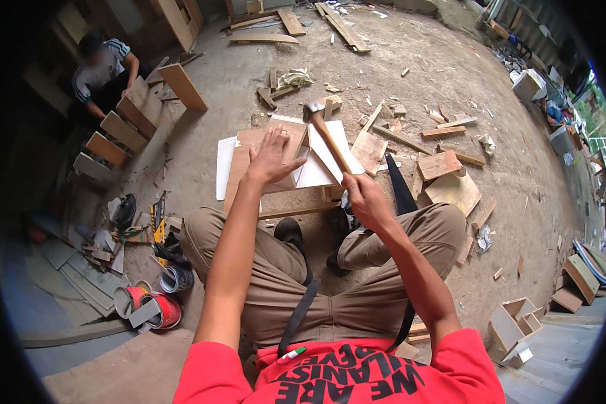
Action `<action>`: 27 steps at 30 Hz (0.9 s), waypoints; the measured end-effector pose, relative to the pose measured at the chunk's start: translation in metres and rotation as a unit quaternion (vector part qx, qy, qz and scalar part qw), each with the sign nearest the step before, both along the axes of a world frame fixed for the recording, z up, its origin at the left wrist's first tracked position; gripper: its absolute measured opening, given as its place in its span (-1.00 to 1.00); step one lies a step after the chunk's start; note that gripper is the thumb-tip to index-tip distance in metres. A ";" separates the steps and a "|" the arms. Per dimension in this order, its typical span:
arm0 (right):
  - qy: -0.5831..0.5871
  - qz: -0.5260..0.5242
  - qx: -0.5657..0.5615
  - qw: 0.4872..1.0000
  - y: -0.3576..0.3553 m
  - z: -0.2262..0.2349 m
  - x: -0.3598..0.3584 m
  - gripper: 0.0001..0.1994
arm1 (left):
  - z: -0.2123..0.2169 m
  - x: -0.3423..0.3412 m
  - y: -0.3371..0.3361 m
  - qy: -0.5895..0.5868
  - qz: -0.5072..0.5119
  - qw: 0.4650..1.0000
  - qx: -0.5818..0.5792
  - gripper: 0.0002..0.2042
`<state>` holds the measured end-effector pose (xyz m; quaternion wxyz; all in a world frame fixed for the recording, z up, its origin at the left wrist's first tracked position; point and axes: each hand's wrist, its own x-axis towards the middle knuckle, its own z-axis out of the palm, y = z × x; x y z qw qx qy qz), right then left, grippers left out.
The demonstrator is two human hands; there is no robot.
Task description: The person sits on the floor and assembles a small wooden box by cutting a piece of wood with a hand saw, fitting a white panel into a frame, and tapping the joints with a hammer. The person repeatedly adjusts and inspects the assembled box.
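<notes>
My right hand [367, 200] is closed round the wooden handle of a hammer [330, 145]. Its metal head points up and away from me, over the far side of the workpiece. My left hand [274, 156] lies flat with its thumb spread on a small wooden box piece [291, 122], steadying it from above. Under that hand a brown board [238, 176] and a white panel [325, 165] rest on a low wooden stand [296, 210] between my knees. What the hammer head touches, if anything, I cannot tell.
A handsaw [398, 188] leans by my right knee. Wood offcuts [441, 163] litter the ground to the right. Red paint cans [161, 311] stand at left. A person [104, 74] sits behind upright boards [138, 108] at far left. A small compartmented box [512, 326] lies at lower right.
</notes>
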<state>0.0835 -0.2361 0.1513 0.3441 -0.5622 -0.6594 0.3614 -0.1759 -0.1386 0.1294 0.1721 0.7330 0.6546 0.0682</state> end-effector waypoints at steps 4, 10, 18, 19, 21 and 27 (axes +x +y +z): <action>-0.029 -0.014 0.044 0.999 0.010 -0.009 -0.019 -0.63 | -0.004 0.006 -0.004 0.031 0.007 0.999 0.018 -0.20; -0.060 -0.009 0.034 0.998 0.021 -0.010 -0.018 -0.65 | -0.006 0.003 -0.003 0.030 -0.008 0.999 0.033 -0.23; -0.074 -0.012 -0.001 0.997 0.013 -0.012 -0.023 -0.64 | -0.009 0.004 -0.002 0.032 -0.006 0.999 0.042 -0.22; -0.094 -0.007 -0.019 0.995 0.013 -0.009 -0.023 -0.64 | -0.008 0.003 -0.003 0.036 -0.008 0.999 0.039 -0.21; -0.071 -0.011 -0.018 0.997 0.015 0.000 -0.021 -0.62 | -0.007 0.001 -0.005 0.043 -0.013 0.998 0.033 -0.21; -0.109 -0.003 0.014 0.994 0.017 -0.017 -0.012 -0.59 | -0.001 0.006 -0.004 0.005 0.004 1.000 0.024 -0.25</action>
